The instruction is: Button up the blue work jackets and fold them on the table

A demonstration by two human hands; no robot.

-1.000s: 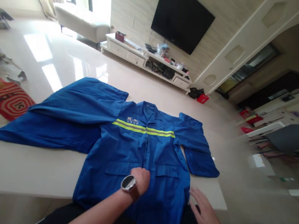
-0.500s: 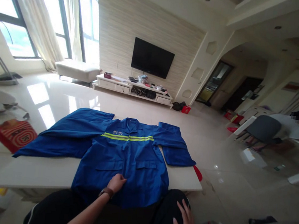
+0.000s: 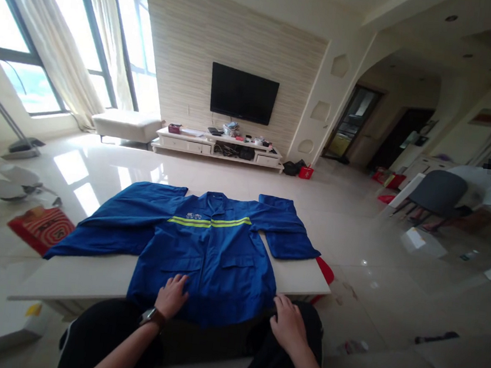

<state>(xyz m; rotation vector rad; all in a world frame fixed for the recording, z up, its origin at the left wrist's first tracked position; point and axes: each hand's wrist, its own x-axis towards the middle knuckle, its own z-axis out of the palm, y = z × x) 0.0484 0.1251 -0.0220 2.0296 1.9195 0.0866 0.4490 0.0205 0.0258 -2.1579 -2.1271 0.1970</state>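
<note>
Loosely, left hand [image 3: 171, 297] and right hand [image 3: 289, 323] spread their grip at a jacket [image 3: 213, 254] (red bag [image 3: 41, 230] nearby, contents hidden).

Head-worn view, looking forward and down; jacket [image 3: 202, 250] near, television [image 3: 243, 94] far ahead

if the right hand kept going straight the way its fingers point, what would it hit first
Most likely the near side edge of the blue jacket, just ahead of the right hand's fingertips; whether they already touch it is unclear.
</note>
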